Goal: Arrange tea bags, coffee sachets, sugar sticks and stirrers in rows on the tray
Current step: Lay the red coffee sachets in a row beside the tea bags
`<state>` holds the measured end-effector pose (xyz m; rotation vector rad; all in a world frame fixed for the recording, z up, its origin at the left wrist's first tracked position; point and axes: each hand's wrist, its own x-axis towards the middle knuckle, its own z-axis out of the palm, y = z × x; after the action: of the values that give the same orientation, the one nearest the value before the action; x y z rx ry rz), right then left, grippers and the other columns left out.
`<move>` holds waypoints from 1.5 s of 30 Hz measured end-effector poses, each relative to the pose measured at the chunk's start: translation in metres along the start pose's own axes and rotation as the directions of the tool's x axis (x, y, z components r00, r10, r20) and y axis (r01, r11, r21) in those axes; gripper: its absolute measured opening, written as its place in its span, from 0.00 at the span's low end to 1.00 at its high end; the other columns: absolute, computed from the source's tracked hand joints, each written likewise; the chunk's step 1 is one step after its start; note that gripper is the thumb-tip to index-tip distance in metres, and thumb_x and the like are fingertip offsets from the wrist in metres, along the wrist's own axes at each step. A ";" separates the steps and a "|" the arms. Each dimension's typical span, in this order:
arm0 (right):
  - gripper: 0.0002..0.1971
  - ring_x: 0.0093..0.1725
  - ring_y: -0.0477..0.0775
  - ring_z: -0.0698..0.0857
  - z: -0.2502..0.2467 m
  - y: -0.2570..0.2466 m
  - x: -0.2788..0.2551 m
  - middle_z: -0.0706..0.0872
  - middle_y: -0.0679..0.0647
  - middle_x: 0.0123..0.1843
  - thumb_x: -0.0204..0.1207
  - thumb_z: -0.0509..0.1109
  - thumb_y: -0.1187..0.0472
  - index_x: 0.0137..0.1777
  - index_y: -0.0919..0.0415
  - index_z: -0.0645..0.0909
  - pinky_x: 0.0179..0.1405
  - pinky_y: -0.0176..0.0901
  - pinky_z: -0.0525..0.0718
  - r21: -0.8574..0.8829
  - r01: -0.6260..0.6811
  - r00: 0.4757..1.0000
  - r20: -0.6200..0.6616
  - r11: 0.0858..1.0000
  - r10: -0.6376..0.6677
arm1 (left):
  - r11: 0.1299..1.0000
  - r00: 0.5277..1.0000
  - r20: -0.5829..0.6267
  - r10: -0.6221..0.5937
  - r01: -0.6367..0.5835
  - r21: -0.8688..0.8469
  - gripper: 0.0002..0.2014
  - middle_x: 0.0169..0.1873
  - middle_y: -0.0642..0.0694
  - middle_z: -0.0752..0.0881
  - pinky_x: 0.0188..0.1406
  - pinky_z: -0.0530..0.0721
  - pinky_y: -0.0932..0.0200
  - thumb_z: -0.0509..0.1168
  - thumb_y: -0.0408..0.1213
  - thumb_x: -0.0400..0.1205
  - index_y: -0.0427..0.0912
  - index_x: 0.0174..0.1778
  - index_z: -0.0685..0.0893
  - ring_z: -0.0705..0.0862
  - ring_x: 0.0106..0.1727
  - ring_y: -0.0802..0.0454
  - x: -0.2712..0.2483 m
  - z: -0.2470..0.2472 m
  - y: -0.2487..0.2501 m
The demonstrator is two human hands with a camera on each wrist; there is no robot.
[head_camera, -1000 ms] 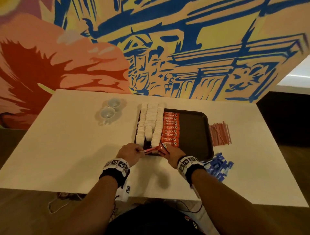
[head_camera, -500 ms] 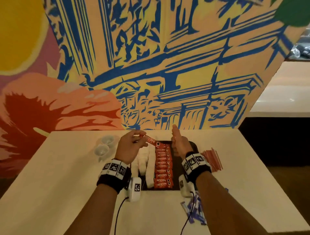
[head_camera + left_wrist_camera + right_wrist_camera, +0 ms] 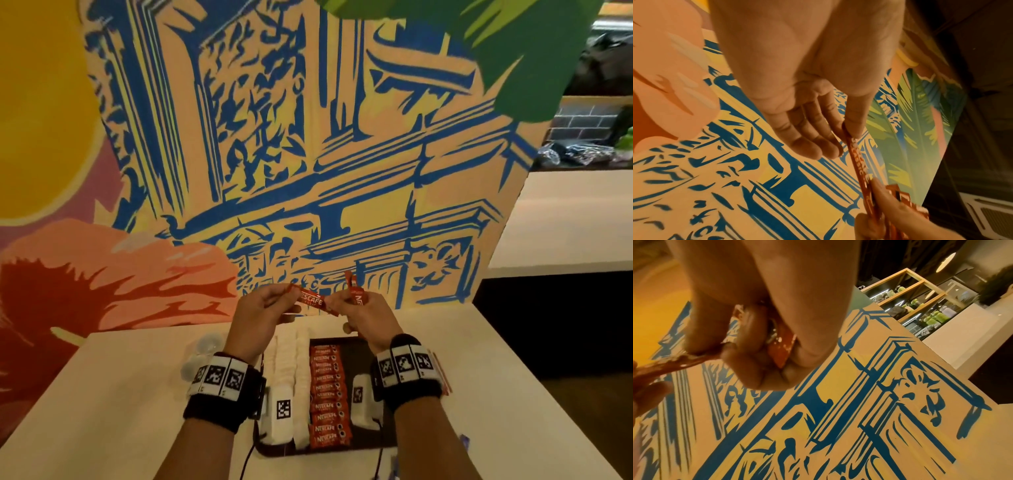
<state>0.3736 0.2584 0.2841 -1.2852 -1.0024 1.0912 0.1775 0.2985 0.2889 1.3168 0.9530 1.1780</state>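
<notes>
Both hands lifted above the tray (image 3: 363, 445), sharing a red sachet (image 3: 311, 301).
Left hand (image 3: 260, 318) and right hand (image 3: 368, 317) pinch it; "NESCAFE" reads across it and the tray's row of sachets (image 3: 327, 397).

Head view: from high up, looking forward at the painted wall (image 3: 308, 154) at twelve o'clock. Wrist views: very close behind each hand, pointing up at that wall. Shared by all three: maybe the same blue drawing.

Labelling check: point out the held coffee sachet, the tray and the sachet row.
held coffee sachet (image 3: 311, 300), head view, printed face.
tray (image 3: 368, 435), head view, bare dark base.
sachet row (image 3: 327, 394), head view, mid-row sachet.
</notes>
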 end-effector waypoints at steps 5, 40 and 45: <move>0.06 0.36 0.55 0.80 0.002 0.005 -0.002 0.93 0.59 0.43 0.73 0.83 0.56 0.37 0.53 0.89 0.31 0.44 0.78 0.017 0.075 0.979 -0.192 0.997 -0.070 | 1.000 1.000 0.000 -0.013 0.013 0.022 0.06 0.39 0.44 0.92 0.42 0.84 0.53 0.75 0.39 0.80 0.40 0.46 0.94 0.87 0.41 0.49 -0.005 -0.005 -0.002; 0.20 0.38 0.49 0.79 -0.064 0.067 0.087 0.82 0.51 0.47 0.87 0.63 0.43 0.65 0.58 0.80 0.33 0.42 0.82 -0.243 -0.333 0.939 -0.174 0.911 0.297 | 0.450 0.946 0.320 -0.039 -0.270 0.852 0.11 0.56 0.57 0.82 0.52 0.83 0.51 0.66 0.50 0.86 0.59 0.64 0.82 0.84 0.51 0.54 0.103 0.034 -0.121; 0.16 0.32 0.49 0.75 -0.082 0.109 0.110 0.78 0.55 0.41 0.90 0.60 0.52 0.66 0.63 0.81 0.30 0.43 0.83 -0.150 -0.497 0.867 -0.133 0.855 0.481 | 0.419 0.965 0.143 -0.218 -0.040 0.907 0.10 0.55 0.49 0.84 0.56 0.83 0.49 0.66 0.48 0.86 0.54 0.61 0.85 0.84 0.57 0.44 0.126 0.029 -0.193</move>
<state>0.4711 0.3464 0.1679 -1.7874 -0.7290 1.3310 0.2469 0.4355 0.1143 2.1721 1.5558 0.2830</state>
